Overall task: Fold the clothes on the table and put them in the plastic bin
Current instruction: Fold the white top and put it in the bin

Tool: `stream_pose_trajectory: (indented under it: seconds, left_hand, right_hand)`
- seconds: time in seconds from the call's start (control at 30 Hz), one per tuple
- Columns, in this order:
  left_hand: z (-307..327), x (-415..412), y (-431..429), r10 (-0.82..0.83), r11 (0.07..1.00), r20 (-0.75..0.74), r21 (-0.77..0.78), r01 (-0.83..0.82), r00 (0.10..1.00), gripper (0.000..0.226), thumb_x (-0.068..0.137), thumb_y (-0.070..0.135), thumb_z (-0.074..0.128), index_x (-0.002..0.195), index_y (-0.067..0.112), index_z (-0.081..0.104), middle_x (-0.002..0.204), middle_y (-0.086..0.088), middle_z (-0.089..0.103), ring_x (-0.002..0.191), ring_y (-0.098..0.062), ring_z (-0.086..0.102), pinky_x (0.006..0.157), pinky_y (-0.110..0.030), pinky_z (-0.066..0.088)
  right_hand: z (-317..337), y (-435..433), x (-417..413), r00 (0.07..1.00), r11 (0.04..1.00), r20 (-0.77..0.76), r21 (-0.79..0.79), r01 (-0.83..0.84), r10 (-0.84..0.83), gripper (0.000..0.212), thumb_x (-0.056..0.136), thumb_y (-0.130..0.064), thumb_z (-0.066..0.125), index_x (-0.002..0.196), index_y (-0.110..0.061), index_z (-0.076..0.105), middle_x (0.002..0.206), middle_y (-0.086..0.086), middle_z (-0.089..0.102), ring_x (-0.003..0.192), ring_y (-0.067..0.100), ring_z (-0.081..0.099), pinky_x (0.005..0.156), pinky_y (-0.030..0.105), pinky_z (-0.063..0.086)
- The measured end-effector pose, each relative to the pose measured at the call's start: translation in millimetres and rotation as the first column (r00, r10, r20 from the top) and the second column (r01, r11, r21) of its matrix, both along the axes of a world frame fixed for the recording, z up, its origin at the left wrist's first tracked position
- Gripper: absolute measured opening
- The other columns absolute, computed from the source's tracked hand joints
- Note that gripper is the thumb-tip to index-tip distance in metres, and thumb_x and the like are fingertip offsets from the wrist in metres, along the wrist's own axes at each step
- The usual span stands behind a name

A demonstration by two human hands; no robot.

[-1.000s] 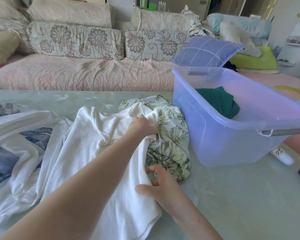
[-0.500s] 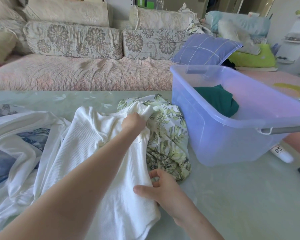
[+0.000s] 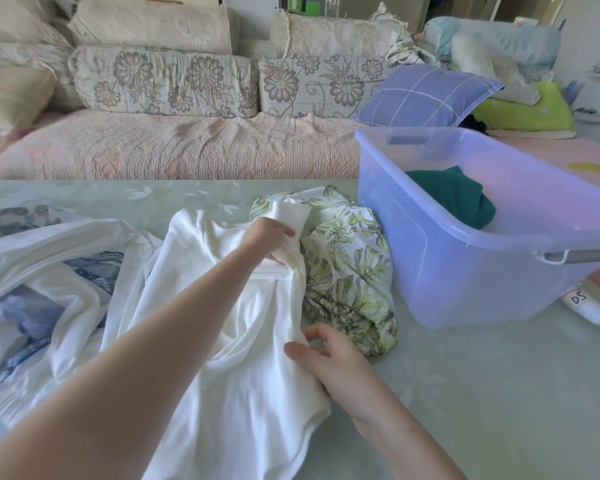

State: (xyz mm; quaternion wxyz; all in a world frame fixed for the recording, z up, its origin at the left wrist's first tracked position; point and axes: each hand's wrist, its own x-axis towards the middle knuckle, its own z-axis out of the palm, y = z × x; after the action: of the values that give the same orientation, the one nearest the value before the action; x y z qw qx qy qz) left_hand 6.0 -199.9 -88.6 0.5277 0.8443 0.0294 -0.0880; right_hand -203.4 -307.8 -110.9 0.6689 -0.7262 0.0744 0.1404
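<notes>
The bin's (image 3: 465,271) right end is cut off; a green garment (image 3: 454,199) lies inside. On the counter (image 3: 482,393), the white shirt (image 3: 243,348) overlaps a leafy garment (image 3: 350,271). The left grip (image 3: 274,237) is clamped on its sleeve and the right grip (image 3: 329,362) on its edge. The cuff, hidden a second ago, now shows.

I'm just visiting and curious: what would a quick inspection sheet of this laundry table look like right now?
Surface: pale green table, clothes across its left.
Job's things: white shirt spread in front; leaf-print garment beside the plastic bin; white-and-blue garment at left; dark green garment inside the bin.
Clutter: white container labelled D5 by the bin.
Hands: left hand grips the shirt's sleeve; right hand pinches its side edge.
Cables: nothing seen.
Surroundings: sofa with floral cushions, blue checked pillow behind.
</notes>
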Motion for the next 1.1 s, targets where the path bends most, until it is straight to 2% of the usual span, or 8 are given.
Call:
stream_pose_trajectory:
  seconds: [0.1, 0.3, 0.47, 0.6, 0.7, 0.87, 0.97, 1.1]
  left_hand:
    - [9, -2, 25, 0.034, 0.999, 0.056, -0.037, -0.032, 0.998, 0.024, 0.086, 0.013, 0.064, 0.110, 0.010, 0.068, 0.085, -0.005, 0.061, 0.065, -0.010, 0.058, 0.049, -0.015, 0.050]
    - [33, 5, 92, 0.111, 0.992, 0.056, -0.066, -0.108, 0.992, 0.033, 0.088, -0.002, 0.054, 0.115, 0.013, 0.066, 0.070, -0.001, 0.051, 0.057, -0.009, 0.045, 0.041, -0.009, 0.041]
    - [11, -2, 135, 0.161, 0.982, 0.120, 0.082, -0.171, 0.980, 0.043, 0.087, -0.009, 0.044, 0.112, 0.020, 0.061, 0.082, -0.007, 0.050, 0.057, -0.016, 0.044, 0.034, -0.008, 0.033]
    - [-15, -3, 144, 0.182, 0.973, 0.140, 0.117, -0.199, 0.973, 0.046, 0.088, -0.007, 0.045, 0.124, 0.020, 0.057, 0.072, 0.000, 0.047, 0.053, -0.013, 0.045, 0.033, -0.012, 0.035]
    - [-19, 4, 143, 0.207, 0.974, 0.145, 0.062, -0.218, 0.968, 0.047, 0.088, -0.005, 0.044, 0.123, 0.025, 0.057, 0.076, -0.001, 0.054, 0.049, -0.013, 0.052, 0.043, -0.020, 0.045]
    - [-21, 9, 141, 0.260, 0.965, 0.179, -0.080, -0.249, 0.949, 0.056, 0.085, -0.010, 0.036, 0.122, 0.026, 0.059, 0.092, -0.007, 0.057, 0.057, -0.012, 0.050, 0.043, -0.017, 0.045]
    - [-23, 9, 135, 0.217, 0.961, 0.162, 0.136, -0.239, 0.963, 0.055, 0.085, -0.008, 0.037, 0.131, 0.019, 0.050, 0.123, -0.014, 0.049, 0.097, -0.027, 0.057, 0.073, -0.029, 0.049]
    - [-16, -1, 123, 0.161, 0.834, 0.325, 0.461, -0.305, 0.932, 0.058, 0.087, -0.002, 0.037, 0.141, 0.021, 0.037, 0.152, -0.011, 0.014, 0.140, -0.029, 0.014, 0.112, -0.038, 0.016]
  right_hand:
    - [5, 10, -3, 0.997, 0.993, 0.065, 0.107, -0.048, 0.041, 0.017, 0.086, -0.015, 0.066, 0.100, -0.013, 0.058, 0.095, 0.009, 0.072, 0.087, 0.023, 0.069, 0.077, 0.034, 0.050]
    - [17, 55, 0, 0.978, 0.969, 0.133, 0.166, -0.182, 0.161, 0.031, 0.080, -0.018, 0.074, 0.105, -0.023, 0.057, 0.103, 0.023, 0.067, 0.082, 0.026, 0.063, 0.077, 0.041, 0.050]
    - [4, 99, 1, 0.926, 0.923, 0.064, -0.128, -0.362, 0.372, 0.036, 0.085, -0.022, 0.066, 0.116, -0.028, 0.049, 0.104, 0.008, 0.063, 0.079, 0.013, 0.061, 0.058, 0.034, 0.053]
    - [-6, 102, 9, 0.901, 0.868, 0.052, -0.299, -0.397, 0.431, 0.033, 0.087, -0.029, 0.064, 0.117, -0.035, 0.052, 0.087, -0.015, 0.051, 0.068, -0.007, 0.052, 0.058, 0.006, 0.042]
    - [-10, 102, 14, 0.897, 0.876, 0.029, -0.228, -0.425, 0.442, 0.030, 0.086, -0.030, 0.066, 0.111, -0.041, 0.054, 0.079, -0.012, 0.051, 0.059, -0.004, 0.054, 0.061, 0.010, 0.043]
    - [-9, 99, 12, 0.865, 0.859, -0.002, -0.117, -0.498, 0.501, 0.047, 0.089, -0.014, 0.063, 0.133, -0.018, 0.048, 0.044, -0.019, 0.042, 0.040, 0.000, 0.048, 0.042, 0.016, 0.042]
    - [-3, 100, 11, 0.830, 0.827, 0.003, -0.093, -0.554, 0.557, 0.044, 0.090, -0.016, 0.062, 0.132, -0.013, 0.048, 0.047, -0.012, 0.037, 0.041, 0.010, 0.046, 0.040, 0.023, 0.042]
    - [-2, 99, 14, 0.839, 0.833, 0.025, -0.133, -0.536, 0.544, 0.039, 0.089, -0.031, 0.064, 0.126, -0.021, 0.056, 0.047, -0.010, 0.044, 0.041, 0.003, 0.046, 0.041, 0.017, 0.039]
